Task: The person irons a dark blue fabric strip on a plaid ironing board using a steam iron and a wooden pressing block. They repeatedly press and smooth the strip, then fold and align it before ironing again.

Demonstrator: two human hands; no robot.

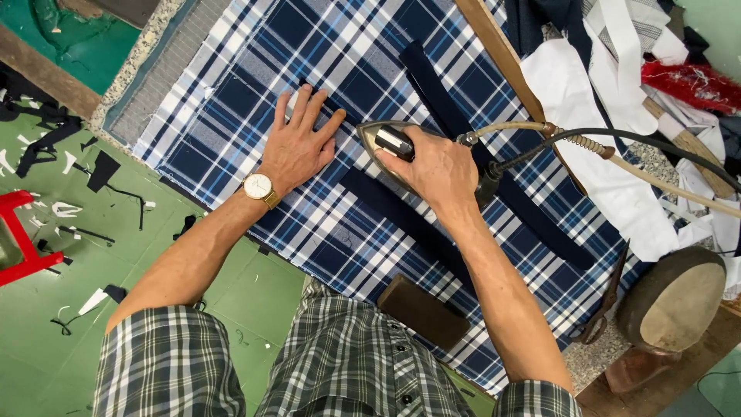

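My left hand lies flat, fingers spread, on a blue and white plaid cloth that covers the ironing table. A watch sits on that wrist. My right hand grips the handle of a steam iron, whose tip points left toward my left hand. The iron rests on a dark navy fabric strip lying across the plaid cloth. A second navy strip runs diagonally behind the iron. A hose and cord lead off the iron to the right.
A dark rectangular block sits at the table's near edge. Scissors and a rounded wooden pressing block lie at right. White and dark fabric pieces pile at the upper right. Scraps litter the green floor; a red stool stands left.
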